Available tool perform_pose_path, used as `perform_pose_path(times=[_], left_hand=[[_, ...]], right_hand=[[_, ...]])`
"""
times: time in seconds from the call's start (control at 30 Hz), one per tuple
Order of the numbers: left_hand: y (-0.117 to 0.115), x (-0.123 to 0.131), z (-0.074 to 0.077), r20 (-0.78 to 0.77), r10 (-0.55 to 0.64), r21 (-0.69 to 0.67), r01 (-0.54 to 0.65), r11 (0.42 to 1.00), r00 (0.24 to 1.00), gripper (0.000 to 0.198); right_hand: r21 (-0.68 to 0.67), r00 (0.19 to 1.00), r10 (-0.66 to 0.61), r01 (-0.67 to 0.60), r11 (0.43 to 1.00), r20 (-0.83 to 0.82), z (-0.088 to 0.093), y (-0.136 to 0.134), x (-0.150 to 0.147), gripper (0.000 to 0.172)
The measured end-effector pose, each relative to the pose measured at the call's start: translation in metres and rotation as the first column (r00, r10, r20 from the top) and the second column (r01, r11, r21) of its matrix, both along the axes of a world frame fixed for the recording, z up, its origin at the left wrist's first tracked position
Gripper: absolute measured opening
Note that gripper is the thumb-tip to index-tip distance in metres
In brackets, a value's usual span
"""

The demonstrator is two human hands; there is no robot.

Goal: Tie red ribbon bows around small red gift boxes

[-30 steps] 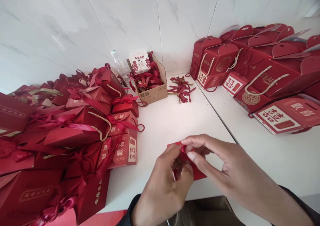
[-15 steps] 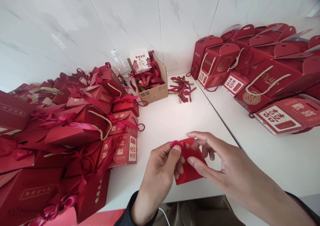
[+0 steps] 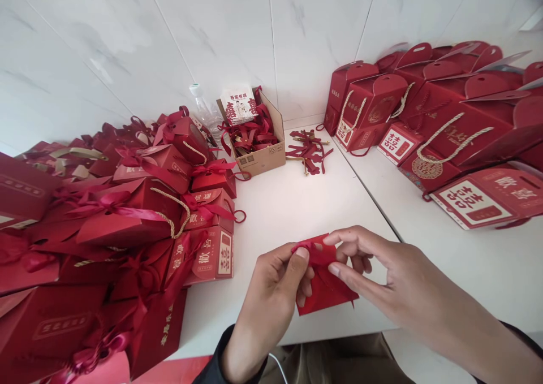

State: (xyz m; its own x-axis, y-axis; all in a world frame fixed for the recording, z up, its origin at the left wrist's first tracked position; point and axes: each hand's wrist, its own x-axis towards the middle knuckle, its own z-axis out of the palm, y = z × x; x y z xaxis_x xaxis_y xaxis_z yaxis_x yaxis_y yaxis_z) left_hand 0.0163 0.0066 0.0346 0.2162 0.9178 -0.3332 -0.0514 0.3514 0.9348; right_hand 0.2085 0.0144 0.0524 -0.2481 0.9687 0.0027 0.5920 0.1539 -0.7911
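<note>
Our left hand [image 3: 271,299] pinches the red satin ribbon [image 3: 316,251] atop the small flat red paper pouch [image 3: 326,296] (its twelve o'clock edge); our right hand [image 3: 386,282], spread looser before, now pinches it too.

囍 on white label [image 3: 467,199] of right gift box [image 3: 515,202], 歡 and 囍 on left gift box [image 3: 211,257]

Tied boxes [image 3: 127,214] left, open boxes [image 3: 445,118] right — carton [image 3: 258,152] behind, between.

Dark sleeves [image 3: 213,366], olive-brown trousers [image 3: 339,362]
</note>
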Motion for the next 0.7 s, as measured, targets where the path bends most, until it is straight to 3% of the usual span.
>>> perform_pose_path(times=[0.1, 0.27, 0.43, 0.6, 0.7], left_hand=[[0.000, 0.002, 0.006, 0.005, -0.005, -0.002, 0.005, 1.000, 1.000, 0.040], [0.000, 0.005, 0.009, -0.076, -0.037, 0.125, 0.047, 0.991, 0.996, 0.037], [0.000, 0.003, 0.003, -0.094, -0.038, 0.062, 0.044, 0.997, 0.995, 0.048], [0.000, 0.004, 0.006, -0.117, -0.063, 0.087, 0.074, 0.993, 0.991, 0.047], [0.000, 0.003, 0.007, -0.128, -0.088, 0.098, 0.101, 0.990, 0.988, 0.048]], right_hand=[[0.005, 0.999, 0.017, -0.017, 1.000, 0.036, 0.002, 0.001, 0.001, 0.009], [0.030, 0.996, 0.091, -0.091, 0.995, 0.026, 0.003, 0.001, -0.003, 0.012], [0.069, 0.994, 0.101, -0.104, 0.992, 0.048, -0.002, 0.005, 0.005, 0.015], [0.181, 1.000, 0.003, -0.008, 0.983, 0.031, 0.002, 0.006, 0.005, 0.015], [0.146, 0.998, 0.069, -0.067, 0.987, -0.007, 0.003, 0.007, -0.004, 0.013]])
